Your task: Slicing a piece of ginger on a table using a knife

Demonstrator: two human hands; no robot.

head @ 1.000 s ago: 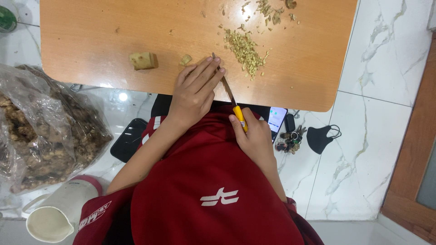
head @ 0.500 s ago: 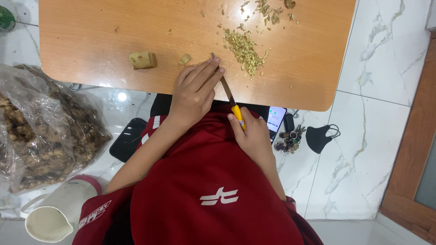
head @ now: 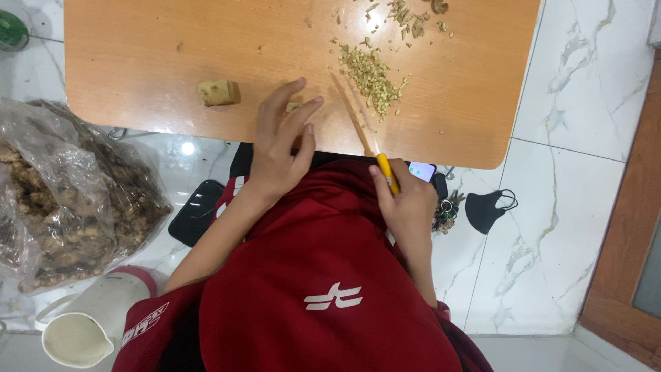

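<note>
I count one knife [head: 363,131], yellow-handled, gripped in the right hand [head: 406,200] at the table's near edge, blade lying flat on the wood. The left hand [head: 281,141] rests spread, fingers over one small ginger piece [head: 294,107]. One larger ginger chunk [head: 219,92] sits left of it, apart. One pile of chopped bits [head: 372,74] lies beside the blade. The wooden table [head: 138,48] stands on white marble floor [head: 578,103], with one bag of ginger roots [head: 65,200] at left.

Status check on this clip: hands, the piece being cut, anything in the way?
Right hand grips yellow-handled knife. Left hand fingers on small ginger piece. Chopped pile beside blade; bigger chunk apart, nothing blocking.
</note>
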